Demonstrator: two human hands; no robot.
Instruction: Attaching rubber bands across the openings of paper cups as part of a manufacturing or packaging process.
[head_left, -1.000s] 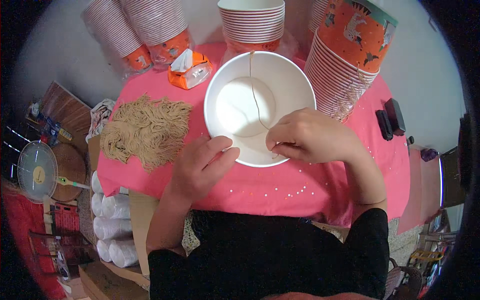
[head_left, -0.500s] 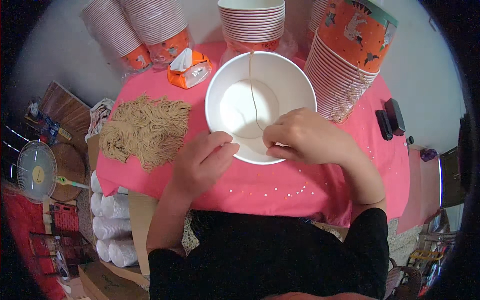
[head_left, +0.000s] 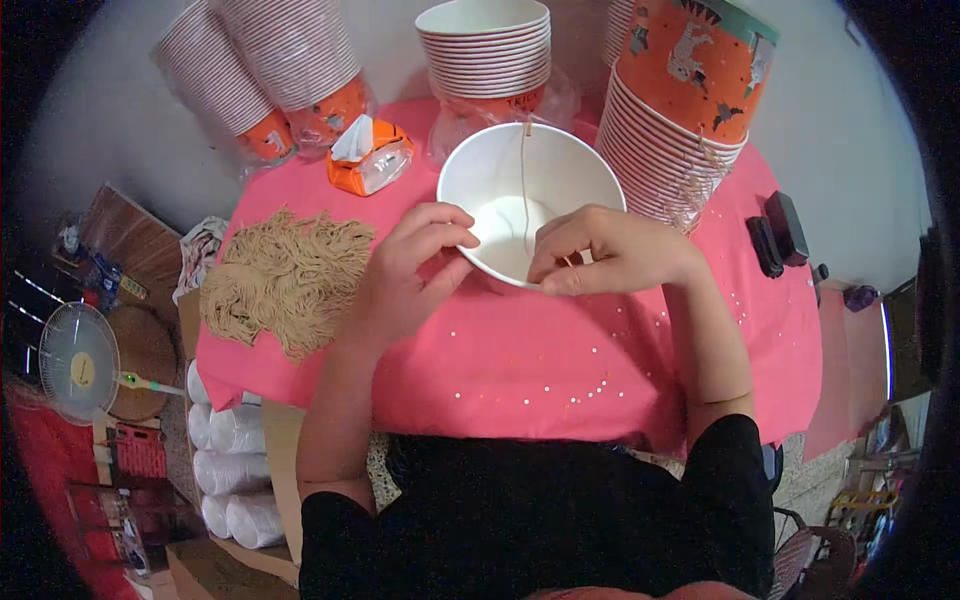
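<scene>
A white paper bucket [head_left: 575,172] stands in front of me on the pink cloth, its mouth tilted toward me. My left hand [head_left: 412,262] grips the left of its rim between fingers and thumb. A tan cord [head_left: 524,185] hangs from the far rim down inside the bucket and runs to my right hand [head_left: 612,250]. At the near right rim, my right fingers pinch the cord's end, which shows as a short bit near the thumb. On the left lies a loose heap of tan cords [head_left: 288,280].
Stacked orange-and-white buckets [head_left: 665,150] with cord handles stand at the right. Another bucket stack [head_left: 485,50] is behind, with wrapped stacks [head_left: 290,55] at the back left. A tissue pack [head_left: 370,160] and dark cases [head_left: 785,228] lie on the pink cloth [head_left: 500,370]. White specks dot it.
The bucket's mouth has tipped away from me, so less of its inside bottom shows. My left hand has moved up along the rim. My right hand stays at the near right rim with the cord.
</scene>
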